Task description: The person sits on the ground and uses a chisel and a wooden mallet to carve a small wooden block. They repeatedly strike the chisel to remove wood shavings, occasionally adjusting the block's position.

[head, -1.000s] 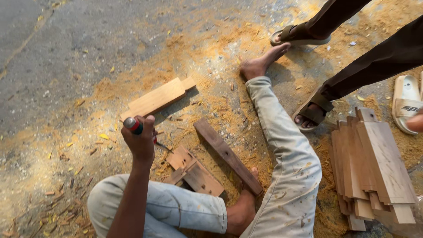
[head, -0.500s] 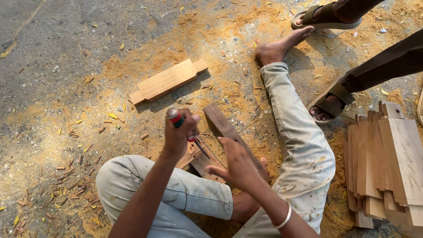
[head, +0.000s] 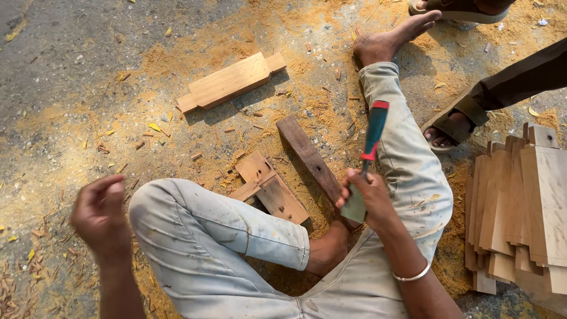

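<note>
Head view: the right hand [head: 367,199] grips a chisel [head: 367,159] by its blade end (teal-and-red handle pointing up). Well apart, the blurred left hand [head: 101,214] hangs empty, fingers loosely curled, over the sawdust-strewn ground [head: 71,106].

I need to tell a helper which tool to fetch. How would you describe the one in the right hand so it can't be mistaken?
Start at the stack of pale wooden boards on the right, then look left to the right hand above the trouser leg. It grips a chisel by its flat grey blade. Unlike the wood around it, it has a teal handle with red ends.
</note>
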